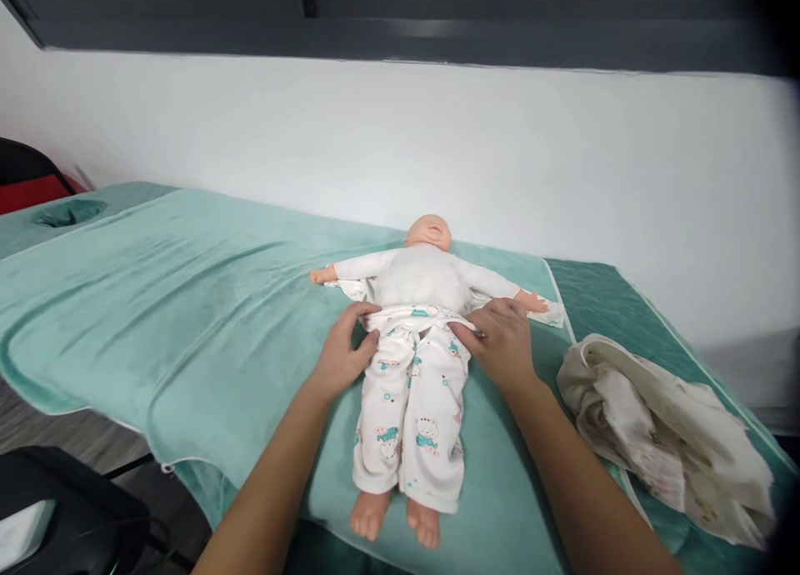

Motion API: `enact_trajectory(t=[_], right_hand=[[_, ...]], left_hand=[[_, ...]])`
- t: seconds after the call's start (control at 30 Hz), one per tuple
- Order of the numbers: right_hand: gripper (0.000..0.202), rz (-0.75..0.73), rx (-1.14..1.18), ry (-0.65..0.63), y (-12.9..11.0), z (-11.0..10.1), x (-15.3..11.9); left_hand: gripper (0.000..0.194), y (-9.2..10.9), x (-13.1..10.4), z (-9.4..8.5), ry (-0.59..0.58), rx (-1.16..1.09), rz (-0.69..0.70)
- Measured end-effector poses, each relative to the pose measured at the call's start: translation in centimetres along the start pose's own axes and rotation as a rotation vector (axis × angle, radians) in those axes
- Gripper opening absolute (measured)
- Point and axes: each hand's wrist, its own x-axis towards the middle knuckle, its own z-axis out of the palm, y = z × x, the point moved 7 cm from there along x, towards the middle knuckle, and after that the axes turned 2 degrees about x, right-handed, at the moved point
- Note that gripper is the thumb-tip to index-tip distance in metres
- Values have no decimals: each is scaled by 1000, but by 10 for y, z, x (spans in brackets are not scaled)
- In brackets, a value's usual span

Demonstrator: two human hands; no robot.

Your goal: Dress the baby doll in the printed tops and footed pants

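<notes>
A baby doll (430, 233) lies on its back with both arms stretched out sideways. It wears a plain white long-sleeved top (422, 277) and white printed trousers (406, 417), its bare feet sticking out toward me. At the waist, my left hand (348, 348) pinches one side of the trousers' waistband. The other side of that waistband is between the thumb and fingers of my right hand (503, 339). A printed white garment (553, 313) is spread under the doll's arms and back, mostly hidden by the body.
The doll is on a bed with a green cover (206, 308), against a white wall. A crumpled cream cloth (662, 433) lies at the right. At lower left stands a black chair (68, 500) with a white object (26, 529) on it.
</notes>
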Motion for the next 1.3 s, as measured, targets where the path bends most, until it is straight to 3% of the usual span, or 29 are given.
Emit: enact_trajectory(t=[0.13,0.23,0.53,0.77,0.9,1.03,1.2,1.3], right_hand=[[29,146,318,-198,15,15,-7],[31,212,452,-247,19,17,-14],[27,63,19,97,-6,-4,-6],[19,67,-135,169,-12,1,2],[16,254,69,71,5,11,0],[21,429,458,-17,17,20,-8],[16,485,601,-101,15,15,-19],[7,437,649,-184,1,11,-26]], left_hand=[[41,3,-8,5,-152,-156,-44],[42,4,-8,6,-185,-171,-56],[37,11,15,7,-15,67,87],[35,14,39,14,194,328,158],[28,7,41,24,118,388,101],[26,8,29,19,85,244,94],[17,16,6,8,76,79,40],[15,21,-12,5,61,23,32]])
